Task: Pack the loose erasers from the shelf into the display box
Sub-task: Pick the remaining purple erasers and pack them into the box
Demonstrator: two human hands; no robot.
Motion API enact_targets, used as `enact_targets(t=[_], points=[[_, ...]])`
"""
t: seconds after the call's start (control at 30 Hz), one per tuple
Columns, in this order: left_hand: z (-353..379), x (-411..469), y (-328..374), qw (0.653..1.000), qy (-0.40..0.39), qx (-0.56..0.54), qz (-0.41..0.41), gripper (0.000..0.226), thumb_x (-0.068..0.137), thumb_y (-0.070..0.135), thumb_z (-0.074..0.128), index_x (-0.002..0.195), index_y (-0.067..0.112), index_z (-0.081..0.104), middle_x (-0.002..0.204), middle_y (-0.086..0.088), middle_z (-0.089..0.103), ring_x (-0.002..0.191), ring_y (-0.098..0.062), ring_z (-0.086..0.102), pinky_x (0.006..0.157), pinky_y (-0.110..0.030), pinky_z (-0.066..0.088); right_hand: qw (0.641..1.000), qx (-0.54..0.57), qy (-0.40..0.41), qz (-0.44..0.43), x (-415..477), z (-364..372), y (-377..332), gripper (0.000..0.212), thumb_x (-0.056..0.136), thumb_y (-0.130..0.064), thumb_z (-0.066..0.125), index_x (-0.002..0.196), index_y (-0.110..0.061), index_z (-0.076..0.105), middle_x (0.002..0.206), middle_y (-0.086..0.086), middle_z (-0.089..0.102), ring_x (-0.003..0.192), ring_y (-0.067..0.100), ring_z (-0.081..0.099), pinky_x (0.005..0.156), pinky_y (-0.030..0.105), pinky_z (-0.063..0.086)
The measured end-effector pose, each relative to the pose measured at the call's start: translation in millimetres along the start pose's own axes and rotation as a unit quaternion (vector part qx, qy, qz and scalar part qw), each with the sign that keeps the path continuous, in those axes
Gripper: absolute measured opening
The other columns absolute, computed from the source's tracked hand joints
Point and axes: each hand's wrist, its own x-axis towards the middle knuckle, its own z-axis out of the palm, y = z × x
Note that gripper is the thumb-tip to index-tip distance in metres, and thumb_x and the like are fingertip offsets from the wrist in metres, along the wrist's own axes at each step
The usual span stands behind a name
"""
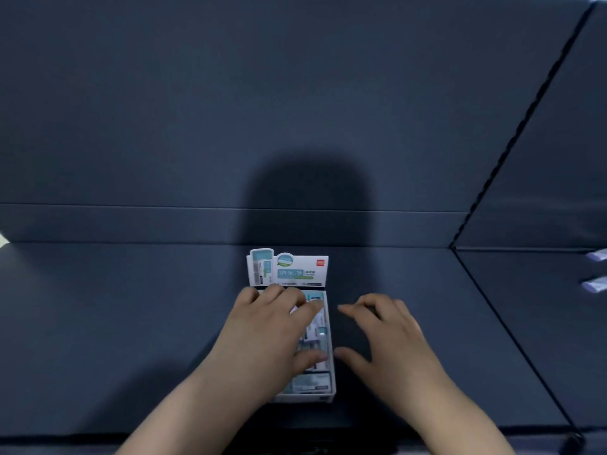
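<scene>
left grip (266,330) flat, pressing erasers (319,333) in display box (331,376) | right grip (387,336) empty, fingers loose, beside it | risk: if you press unevenly, rows may buckle

Palms down, left hand (270,327) and right hand (385,334) spread.

Light: dim, bluish, from behind the person. Shadow (305,198): broad, rounded, cast on the dark back panel (164,110). Focus: soft throughout; display box (289,270) print smeared. Edges: wide-angle bending.
</scene>
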Motion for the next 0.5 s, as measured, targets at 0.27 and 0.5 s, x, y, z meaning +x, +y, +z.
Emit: enact_targets(t=[0.27,0.5], points=[[-4,48,96,0.992,-0.109,0.020,-0.063,0.055,0.087,0.058,0.035,0.133,0.030,0.046,0.122,0.004,0.053,0.112,-0.020,0.049,0.090,-0.039,0.038,0.995,-0.102,0.008,-0.023,-23,-36,83,0.057,0.079,-0.051,0.063,0.130,-0.030,0.050,0.124,-0.007,0.049,0.117,0.018,0.047,0.092,0.034,0.040],[19,108,216,0.987,-0.114,0.049,-0.098,0.057,0.094,0.056,0.031,0.143,0.029,0.025,0.138,0.003,0.036,0.128,-0.021,0.031,0.099,-0.037,0.023,0.988,-0.151,-0.001,-0.008,-65,-82,208,0.056,0.051,-0.054,0.082,0.099,-0.028,0.068,0.092,-0.007,0.063,0.081,0.016,0.063,0.062,0.029,0.051]])
